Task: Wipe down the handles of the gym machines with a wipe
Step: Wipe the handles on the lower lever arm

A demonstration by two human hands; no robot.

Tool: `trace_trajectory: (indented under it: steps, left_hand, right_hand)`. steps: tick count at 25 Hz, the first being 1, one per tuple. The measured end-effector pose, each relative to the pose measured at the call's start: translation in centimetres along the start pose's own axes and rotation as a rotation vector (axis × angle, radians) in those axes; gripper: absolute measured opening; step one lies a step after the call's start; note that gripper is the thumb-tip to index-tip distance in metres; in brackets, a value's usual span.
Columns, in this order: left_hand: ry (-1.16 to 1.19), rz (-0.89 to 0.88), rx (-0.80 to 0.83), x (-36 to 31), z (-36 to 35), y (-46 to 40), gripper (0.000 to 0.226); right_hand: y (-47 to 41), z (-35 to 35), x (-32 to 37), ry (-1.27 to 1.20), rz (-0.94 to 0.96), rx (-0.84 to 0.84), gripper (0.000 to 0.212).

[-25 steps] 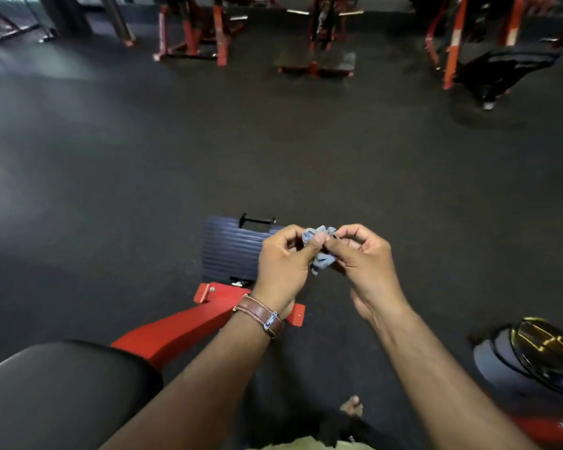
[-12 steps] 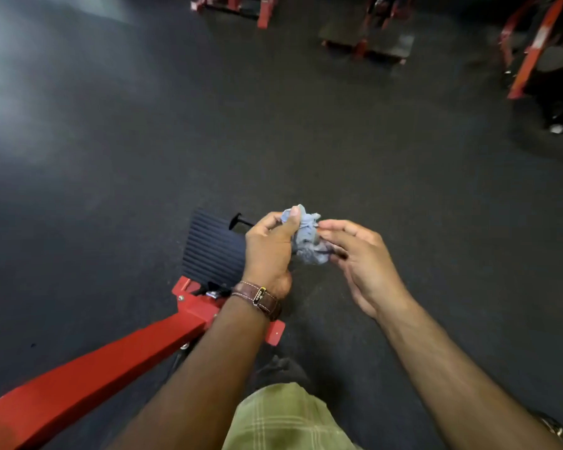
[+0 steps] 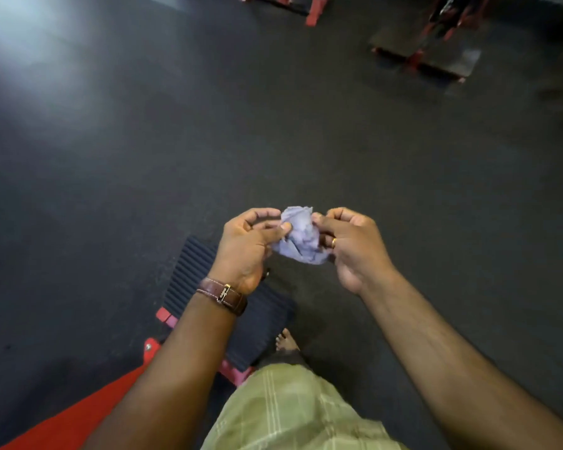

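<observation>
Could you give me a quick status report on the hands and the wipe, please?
Left hand and right hand both pinch the wipe, crumpled. No handle in reach. Nothing in the way.

Both forearms bare, no sleeves visible. Left wrist: brown leather watch strap (image 3: 222,295) with pale stitching and a metal buckle facing the camera; right hand (image 3: 351,246): gold ring (image 3: 334,242) on one finger. Green shorts (image 3: 293,414) with a pale plaid pattern; one bare foot (image 3: 286,342) visible beyond them.
</observation>
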State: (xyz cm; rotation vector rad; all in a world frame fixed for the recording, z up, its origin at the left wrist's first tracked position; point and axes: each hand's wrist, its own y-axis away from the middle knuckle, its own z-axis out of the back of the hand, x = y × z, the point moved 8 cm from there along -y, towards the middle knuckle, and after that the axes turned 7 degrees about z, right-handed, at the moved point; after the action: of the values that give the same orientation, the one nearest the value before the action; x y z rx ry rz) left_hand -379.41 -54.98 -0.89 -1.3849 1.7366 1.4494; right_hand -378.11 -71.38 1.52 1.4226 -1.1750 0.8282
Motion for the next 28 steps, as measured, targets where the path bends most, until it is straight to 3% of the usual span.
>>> trace_trajectory:
  steps: [5, 7, 11, 14, 18, 21, 24, 26, 28]
  left_hand:
    - [0.072, 0.019, -0.098, -5.5, -2.1, -10.6, 0.023]
    - [0.048, -0.005, -0.134, -8.2, -3.4, -14.4, 0.023]
    - [-0.002, -0.096, -0.261, -12.6, -4.5, -21.9, 0.023]
    - [-0.006, -0.168, -0.344, -15.2, -4.4, -28.1, 0.026]
    - [-0.081, -0.252, -0.405, -18.8, -4.7, -35.4, 0.053]
    - [-0.379, -0.295, -0.639, -21.8, -3.4, -38.6, 0.055]
    - [-0.601, -0.305, -0.994, -25.4, 0.0, -39.6, 0.026]
    - [-0.472, -0.306, -1.100, -27.0, 3.1, -39.3, 0.010]
    - [-0.163, -0.334, -1.065, -27.7, 6.6, -39.3, 0.005]
  right_hand:
    - [-12.2, -2.9, 3.9, -0.010, -0.048, 0.173, 0.013]
    - [-16.6, -4.7, 4.9, 0.000, -0.031, 0.220, 0.022]
    - [-25.8, -7.1, 7.5, 0.095, 0.146, 0.266, 0.022]
    - [-33.5, -9.5, 9.4, 0.182, 0.228, 0.430, 0.027]
    - [-44.1, -14.4, 11.7, 0.281, 0.205, 0.621, 0.042]
    - [-49.6, -18.7, 12.9, 0.477, 0.323, 0.736, 0.041]
    - [-52.8, -25.5, 13.9, 0.622, 0.554, 0.913, 0.026]
    - [-53.9, -30.5, 12.9, 0.517, 0.422, 1.000, 0.019]
    - [-53.4, -35.7, 10.3, 0.357, 0.096, 1.105, 0.012]
